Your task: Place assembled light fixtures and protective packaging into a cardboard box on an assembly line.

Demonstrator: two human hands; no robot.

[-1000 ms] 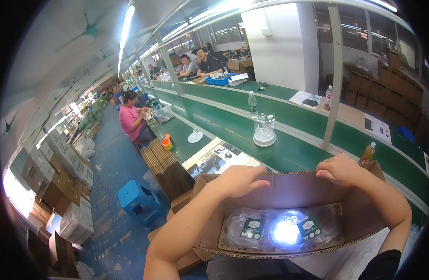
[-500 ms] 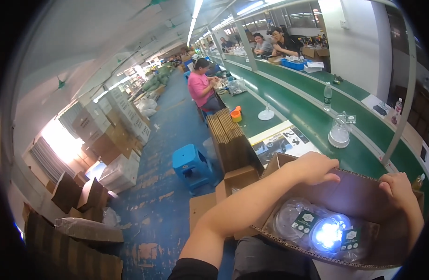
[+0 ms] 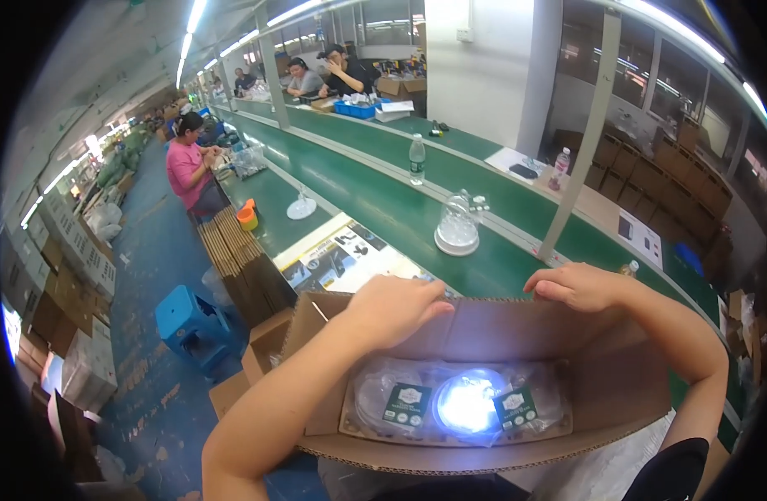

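Observation:
An open cardboard box [image 3: 613,359] stands tilted in front of me. My left hand [image 3: 398,307] grips the top edge of its far wall, thumb inside and fingers over the rim. Farther right, my right hand [image 3: 577,285] is closed on the same far edge. Inside, on a cardboard insert with holes, lie clear plastic-wrapped round items. One lamp [image 3: 469,404] glows bright white. A dark green tag [image 3: 407,404] lies to its left and another green tag [image 3: 515,407] to its right.
Beyond the box runs a green workbench [image 3: 375,225] with a clear dome-shaped item [image 3: 457,227], a water bottle [image 3: 417,159] and a printed sheet [image 3: 350,260]. Flattened cartons [image 3: 242,255] and a blue stool [image 3: 196,327] stand left. Several people sit along the benches, one in pink [image 3: 191,167].
My view has swung right, so the bench and room shift left in the picture. The box now lies squarer before me, and both hands stay on its far edge.

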